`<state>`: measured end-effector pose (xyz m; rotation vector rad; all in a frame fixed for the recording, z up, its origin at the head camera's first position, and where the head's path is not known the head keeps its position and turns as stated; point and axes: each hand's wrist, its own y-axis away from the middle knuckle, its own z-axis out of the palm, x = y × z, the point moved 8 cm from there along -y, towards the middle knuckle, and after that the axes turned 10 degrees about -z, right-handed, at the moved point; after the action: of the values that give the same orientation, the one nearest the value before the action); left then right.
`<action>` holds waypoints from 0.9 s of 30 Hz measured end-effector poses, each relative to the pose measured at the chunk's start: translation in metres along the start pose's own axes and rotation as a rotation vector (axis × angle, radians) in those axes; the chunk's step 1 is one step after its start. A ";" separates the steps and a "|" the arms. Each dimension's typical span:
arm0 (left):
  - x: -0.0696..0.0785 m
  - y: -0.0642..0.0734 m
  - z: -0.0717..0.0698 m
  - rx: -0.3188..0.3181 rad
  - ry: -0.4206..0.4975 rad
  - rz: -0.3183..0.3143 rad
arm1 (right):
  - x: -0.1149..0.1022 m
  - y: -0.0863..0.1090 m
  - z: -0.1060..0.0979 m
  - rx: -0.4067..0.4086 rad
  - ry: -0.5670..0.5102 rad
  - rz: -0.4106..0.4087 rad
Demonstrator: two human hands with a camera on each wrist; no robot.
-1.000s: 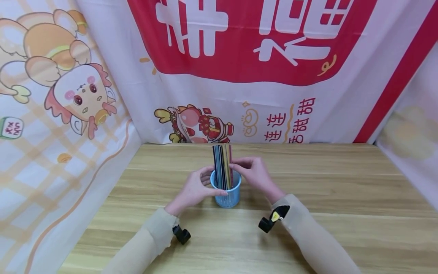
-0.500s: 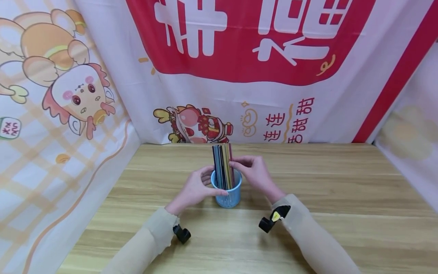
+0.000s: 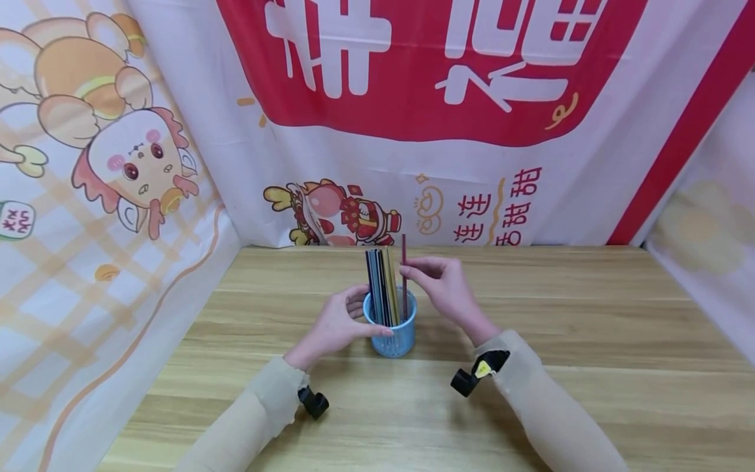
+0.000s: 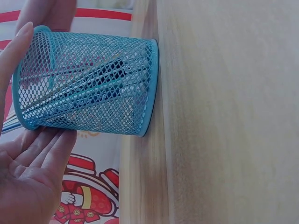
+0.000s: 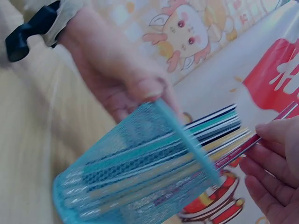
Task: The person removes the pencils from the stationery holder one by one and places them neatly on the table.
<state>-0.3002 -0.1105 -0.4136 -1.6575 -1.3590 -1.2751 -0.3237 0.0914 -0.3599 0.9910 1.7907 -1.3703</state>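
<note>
A light blue mesh pen holder (image 3: 394,345) stands upright on the wooden table, with my left hand (image 3: 335,326) holding it near the rim. The thumb lies across the front and the fingers reach round the far side. Several pencils (image 3: 382,285), dark, grey and yellowish, lean together inside it. My right hand (image 3: 444,290) pinches a dark red pencil (image 3: 404,246) between thumb and fingers. That pencil stands higher than the others, its lower end still within the holder. Through the mesh in the left wrist view, the pencils' lower parts show inside the pen holder (image 4: 88,84).
The wooden table (image 3: 590,367) ends at the back against a white cloth (image 3: 590,196) printed in red. A patterned cloth (image 3: 118,295) hangs along the left side. Each sleeve carries a black wrist camera (image 3: 464,381).
My right hand has moved up and slightly right, raising the dark red pencil apart from the bundle. My left hand and the pen holder stay in place.
</note>
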 end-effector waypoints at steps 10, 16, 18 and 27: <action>0.000 0.000 -0.001 0.011 0.000 -0.012 | -0.047 -0.008 -0.034 0.172 -0.082 -0.187; 0.002 0.000 -0.001 0.012 -0.005 -0.006 | -0.049 -0.009 -0.045 0.192 -0.047 -0.156; 0.002 0.000 -0.001 0.013 -0.007 -0.005 | -0.048 -0.010 -0.047 0.196 -0.041 -0.139; 0.000 0.000 -0.001 0.010 -0.004 -0.003 | -0.046 -0.013 -0.055 0.223 -0.035 -0.101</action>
<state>-0.3003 -0.1118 -0.4132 -1.6528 -1.3680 -1.2658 -0.3160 0.1351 -0.3018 0.9950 1.7083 -1.6687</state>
